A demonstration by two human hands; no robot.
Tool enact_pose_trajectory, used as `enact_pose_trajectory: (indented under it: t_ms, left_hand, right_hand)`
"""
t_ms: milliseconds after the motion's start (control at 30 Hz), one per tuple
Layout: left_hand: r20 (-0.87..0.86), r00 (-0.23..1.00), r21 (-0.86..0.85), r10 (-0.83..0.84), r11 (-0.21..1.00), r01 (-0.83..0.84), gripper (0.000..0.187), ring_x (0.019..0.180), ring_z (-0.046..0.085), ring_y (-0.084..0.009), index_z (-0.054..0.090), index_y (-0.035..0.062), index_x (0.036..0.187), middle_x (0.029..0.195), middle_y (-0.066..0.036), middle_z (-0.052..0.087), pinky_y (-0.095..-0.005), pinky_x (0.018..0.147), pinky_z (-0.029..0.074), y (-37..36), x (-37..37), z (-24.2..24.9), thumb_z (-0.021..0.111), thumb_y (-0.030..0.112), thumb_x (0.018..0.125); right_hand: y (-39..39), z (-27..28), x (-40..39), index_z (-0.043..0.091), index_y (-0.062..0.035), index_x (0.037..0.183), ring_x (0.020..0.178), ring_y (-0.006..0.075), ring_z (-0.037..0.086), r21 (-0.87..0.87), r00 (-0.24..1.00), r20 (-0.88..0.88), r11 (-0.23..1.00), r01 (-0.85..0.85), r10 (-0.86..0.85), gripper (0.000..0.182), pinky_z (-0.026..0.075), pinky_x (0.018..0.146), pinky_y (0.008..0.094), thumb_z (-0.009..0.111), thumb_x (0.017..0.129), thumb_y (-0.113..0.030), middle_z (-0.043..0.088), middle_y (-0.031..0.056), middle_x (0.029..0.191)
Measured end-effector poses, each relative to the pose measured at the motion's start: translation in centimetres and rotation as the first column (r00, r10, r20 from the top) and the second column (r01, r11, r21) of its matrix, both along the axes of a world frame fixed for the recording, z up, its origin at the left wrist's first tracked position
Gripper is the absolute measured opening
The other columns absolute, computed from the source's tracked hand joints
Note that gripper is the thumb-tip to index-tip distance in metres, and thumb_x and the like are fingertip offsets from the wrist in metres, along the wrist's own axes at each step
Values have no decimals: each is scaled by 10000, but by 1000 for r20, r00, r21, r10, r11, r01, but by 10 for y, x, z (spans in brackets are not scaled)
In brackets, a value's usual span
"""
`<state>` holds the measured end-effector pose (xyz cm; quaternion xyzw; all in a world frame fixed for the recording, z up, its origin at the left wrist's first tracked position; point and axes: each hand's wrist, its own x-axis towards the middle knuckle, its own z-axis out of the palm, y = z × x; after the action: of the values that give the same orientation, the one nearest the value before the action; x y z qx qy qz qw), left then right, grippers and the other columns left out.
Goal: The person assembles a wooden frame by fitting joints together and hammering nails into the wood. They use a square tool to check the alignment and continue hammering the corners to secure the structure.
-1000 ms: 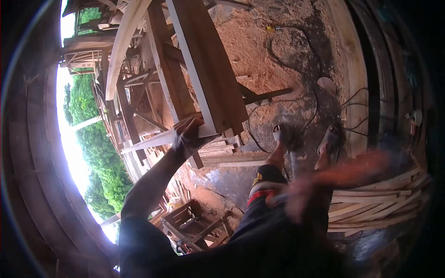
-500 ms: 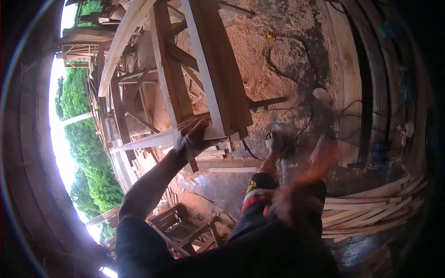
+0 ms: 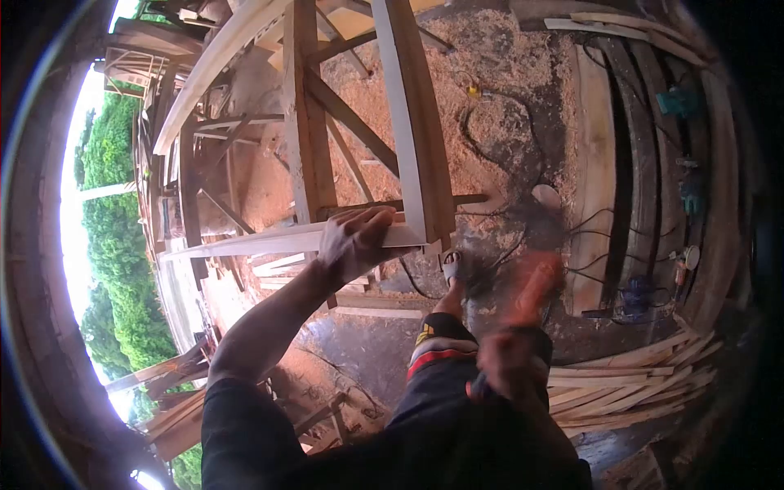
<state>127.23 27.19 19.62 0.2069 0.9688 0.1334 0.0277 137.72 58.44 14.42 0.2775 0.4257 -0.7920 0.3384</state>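
Note:
My left hand (image 3: 356,241) is closed over a pale wooden rail (image 3: 278,243), fingers wrapped across its top close to a corner. Right beside that hand, the rail meets a thick wooden beam (image 3: 412,139) of a frame. A second upright beam (image 3: 300,122) runs parallel to it, with diagonal braces between. My right hand (image 3: 508,363) is a blurred fist in front of my right thigh, apart from the frame. It grips an orange tool (image 3: 531,287), smeared by motion, whose exact kind I cannot make out.
Sawdust (image 3: 498,53) covers much of the floor, with a black cable (image 3: 490,147) looping across it. Long planks (image 3: 594,180) and blue-green power tools (image 3: 678,101) lie at the right. Thin wooden strips (image 3: 629,388) are stacked at lower right. Green trees show outside at left.
My right hand and the blurred orange tool have shifted in view. My left hand keeps its hold on the rail. The view has turned slightly, showing more of the right side.

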Motion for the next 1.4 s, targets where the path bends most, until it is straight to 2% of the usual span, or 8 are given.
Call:
enact_pose_trajectory:
  t_ms: [133,433,500,533,767,833,1067,1400]
  left_hand:
    - [2,1000,38,5,999,-5,448,863,706,-298,623,69,953,973,-95,704,-396,701,579,3,0,7,806,415,735]
    - [-57,998,73,37,997,-32,551,1099,617,-353,585,37,1121,1174,-163,631,-458,919,498,-92,33,2,817,340,723]
    - [-3,989,78,147,986,-146,606,1149,591,-359,586,42,1145,1223,-156,624,-480,962,469,-160,59,5,851,304,668]
    - [-6,985,-35,171,985,-171,627,1129,588,-357,591,46,1158,1226,-147,614,-483,967,460,-196,73,11,852,343,671]
    - [-16,969,-129,248,960,-248,591,1063,632,-360,620,27,985,1111,-163,663,-473,888,510,-382,114,15,873,293,521]
    - [24,953,-83,302,951,-299,581,969,678,-348,641,28,990,1020,-155,697,-446,842,538,-384,120,7,870,360,572]
    - [-11,968,-49,250,967,-251,582,882,702,-338,657,26,989,951,-159,712,-423,770,558,-383,113,8,804,509,701]
    - [34,975,-1,220,976,-220,592,823,690,-320,653,56,986,938,-119,700,-418,737,554,-385,121,4,859,490,641]
  right_hand:
    - [0,-49,24,466,-63,978,460,126,506,554,644,-610,830,-69,461,103,433,423,285,548,914,-63,512,40,708]
    - [174,-185,76,510,-73,777,433,182,514,912,900,44,351,-214,433,163,431,416,333,631,866,-135,517,30,585]
    - [199,-202,134,538,-75,736,458,234,549,761,858,499,411,-502,125,160,462,437,394,614,861,-138,533,56,571]
    - [211,-200,180,562,-63,720,472,259,570,649,893,438,723,-238,-99,180,476,443,421,578,879,-146,561,90,573]
    - [36,17,314,555,-73,896,656,211,590,654,853,355,754,66,-382,347,479,540,354,594,941,-415,600,91,776]
    - [8,41,335,585,-30,1118,913,189,587,603,996,73,793,-87,54,218,490,753,307,555,979,-195,606,88,960]
    - [-48,-55,290,636,11,1085,704,203,626,437,573,789,455,-776,220,237,506,658,371,621,923,-161,647,79,800]
    - [-153,-50,213,583,-38,1143,574,165,571,542,938,261,838,55,-230,255,507,499,345,652,924,-149,569,53,721]
